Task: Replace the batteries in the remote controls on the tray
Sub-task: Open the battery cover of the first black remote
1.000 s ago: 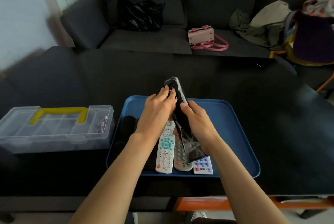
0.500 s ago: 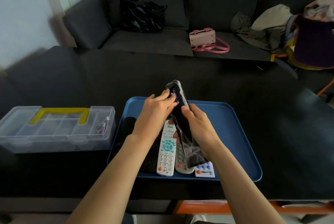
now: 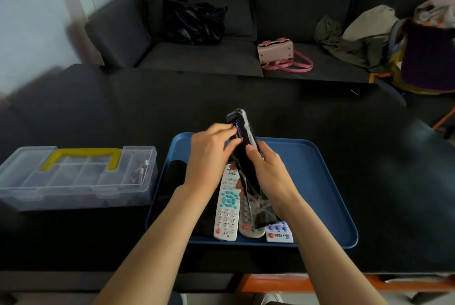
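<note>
A long black remote control in a clear plastic sleeve (image 3: 242, 149) is being held tilted above the blue plastic tray (image 3: 315, 181), its far end pointing away from the person and its battery bay facing the camera. The right hand (image 3: 268, 174) is wrapping around the remote's middle, thumb on top, steadying it. The left hand (image 3: 211, 154) is curling its fingertips at the open bay, where a small purple-labelled battery (image 3: 238, 131) is showing; the fingers are pinching or pressing on it, though whether it is going in or coming out cannot be told.

Judging by this, the step in hand is the battery swap on this one remote. The next move is likely calling for a careful seat or lift of the cell against its spring, then closing the cover.

Beneath the hands, a white remote with teal buttons (image 3: 227, 206), a grey remote (image 3: 246, 221) and a small white remote with blue buttons (image 3: 279, 232) are lying side by side in the tray, with a dark object (image 3: 174, 176) at its left side.

Just left of the tray, a clear plastic organiser box with a yellow handle (image 3: 73, 176) is sitting on the black counter (image 3: 369, 132), spare batteries (image 3: 140, 173) visible in its right compartment.
</note>
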